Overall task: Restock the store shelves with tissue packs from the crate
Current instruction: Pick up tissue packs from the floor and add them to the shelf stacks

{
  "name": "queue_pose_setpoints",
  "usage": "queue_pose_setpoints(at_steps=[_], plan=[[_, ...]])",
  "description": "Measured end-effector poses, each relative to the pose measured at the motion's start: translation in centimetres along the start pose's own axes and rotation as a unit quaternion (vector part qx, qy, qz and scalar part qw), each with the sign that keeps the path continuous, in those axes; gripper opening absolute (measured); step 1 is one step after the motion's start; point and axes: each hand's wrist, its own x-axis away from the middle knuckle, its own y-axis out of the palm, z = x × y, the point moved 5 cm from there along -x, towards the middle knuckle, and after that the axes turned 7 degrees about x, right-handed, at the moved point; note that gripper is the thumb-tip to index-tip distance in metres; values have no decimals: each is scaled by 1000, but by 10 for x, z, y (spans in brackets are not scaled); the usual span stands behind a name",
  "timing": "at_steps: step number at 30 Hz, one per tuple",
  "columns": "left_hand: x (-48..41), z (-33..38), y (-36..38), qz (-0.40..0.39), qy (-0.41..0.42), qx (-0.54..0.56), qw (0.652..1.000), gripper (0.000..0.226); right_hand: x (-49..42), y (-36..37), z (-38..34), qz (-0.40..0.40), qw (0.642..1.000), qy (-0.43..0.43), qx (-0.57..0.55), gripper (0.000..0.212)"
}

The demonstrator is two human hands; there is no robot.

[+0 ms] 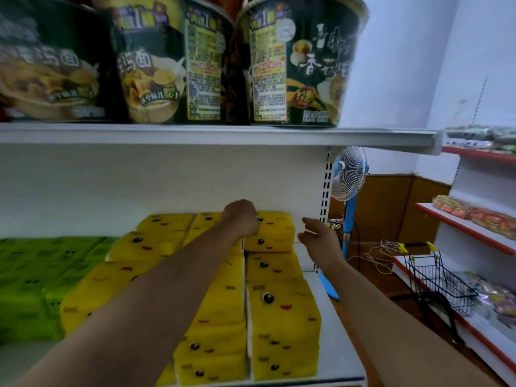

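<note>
Shelf (335, 331) w/ yellow stock, centre frame: rear pack (275, 233) lies btwn both hands; left hand (241, 219) curled over its left top edge, right hand (318, 236) slack, fingers spread, just beside its right end, not touching

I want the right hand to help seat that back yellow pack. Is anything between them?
Nothing visible. The right hand hangs open just right of the back yellow pack, with only bare white shelf in the gap. The left hand holds the pack's left end.
</note>
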Motion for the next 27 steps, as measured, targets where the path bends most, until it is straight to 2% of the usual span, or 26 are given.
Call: queue_pose_setpoints(at_steps=[5, 9, 14, 19, 23, 27], plan=[[58, 35, -12, 89, 33, 144, 985, 37, 43, -37, 9, 40, 997, 26, -67, 34], [131, 73, 23, 120, 47, 243, 962, 31, 96, -64, 38, 60, 989, 64, -121, 29], [209, 91, 118, 51, 11, 285, 957, 29, 171, -85, 101, 86, 982, 116, -119, 21], [261, 73, 208, -32, -47, 304, 951, 28, 239, -78, 179, 64, 978, 186, -71, 20], [313, 24, 293, -127, -117, 308, 936, 30, 300, -49, 256, 26, 966, 257, -10, 18], [382, -73, 399, -192, -225, 284, 912, 28, 378, 15, 369, -33, 936, 349, 8, 18]])
